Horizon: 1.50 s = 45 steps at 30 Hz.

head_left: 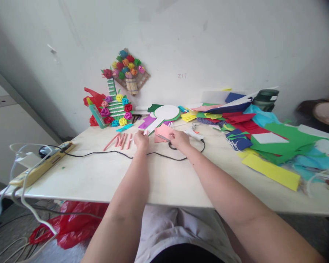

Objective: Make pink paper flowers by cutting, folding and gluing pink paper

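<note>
Head view shows the pink paper (166, 130) lying on the surface (164, 182) between the two hands, with the thin blades of the scissors (161, 137) over it. The right hand (180, 140) has its grip closed about the scissors; how far the blades stand apart, I cannot tell. The left hand (141, 140) has its fingertips brought together, it seems on a small pink piece (146, 132). No finger appears to press the paper down, so it could slide or turn under the blades and give a crooked edge. Just left of the left hand lie loose pink strips (122, 141); a careless wrist might scatter them. The black cord (90, 154) runs under both forearms toward the glue gun (194, 134), beside the right hand. If an arm catches this cord, it could drag the gun, and, if hot, its tip might touch fingers or paper.
</note>
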Motion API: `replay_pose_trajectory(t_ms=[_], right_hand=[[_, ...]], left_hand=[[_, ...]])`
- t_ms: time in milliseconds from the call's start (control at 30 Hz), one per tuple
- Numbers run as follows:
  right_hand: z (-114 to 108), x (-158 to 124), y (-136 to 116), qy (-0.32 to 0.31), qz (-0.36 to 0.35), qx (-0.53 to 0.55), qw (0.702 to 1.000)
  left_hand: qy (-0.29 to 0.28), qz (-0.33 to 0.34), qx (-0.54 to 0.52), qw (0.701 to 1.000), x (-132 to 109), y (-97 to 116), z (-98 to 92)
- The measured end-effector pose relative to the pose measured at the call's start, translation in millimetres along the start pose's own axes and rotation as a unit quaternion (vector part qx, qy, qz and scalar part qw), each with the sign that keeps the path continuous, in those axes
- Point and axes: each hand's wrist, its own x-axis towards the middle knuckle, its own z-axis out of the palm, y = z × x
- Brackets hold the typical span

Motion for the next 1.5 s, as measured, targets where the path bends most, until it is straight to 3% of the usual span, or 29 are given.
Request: replay_pose_trajectory(t_ms=[200,400,567,700,1000,1133,1333,1500], right_hand=[[-0.1,-2.1,0.2,-0.022,-0.040,-0.084,0.995],[-1.6,-6.5,-3.6,-0.060,-0.053,-0.129,0.988],[-0.8,-8.3,-7.0,-0.083,-0.054,-0.132,0.986],[1.4,-7.0,-5.3,-0.094,-0.056,-0.131,0.985],[-1.8,-3.1,-2.1,-0.098,-0.079,-0.086,0.988],[-5.1,-3.1,-1.4,-0.101,-0.086,-0.073,0.988],[-1.3,6.3,8.7,-0.110,-0.026,0.110,0.988],[-11.8,7.3,9.0,-0.117,0.018,0.333,0.936]], left_hand=[[0.045,0.024,0.012,0.999,-3.3,9.4,-6.5],[-0.045,0.004,-0.065,0.997,-6.3,8.9,7.3],[-0.117,0.033,-0.018,0.992,-11.5,7.0,15.4],[-0.152,-0.011,-0.051,0.987,-14.2,8.2,15.9],[-0.164,-0.093,-0.116,0.975,-12.0,5.3,19.7],[-0.159,-0.080,-0.104,0.979,-9.7,3.4,20.7],[-0.169,-0.040,-0.090,0.981,-12.2,8.5,18.0],[-0.215,-0.053,-0.106,0.969,-18.3,12.3,16.4]])
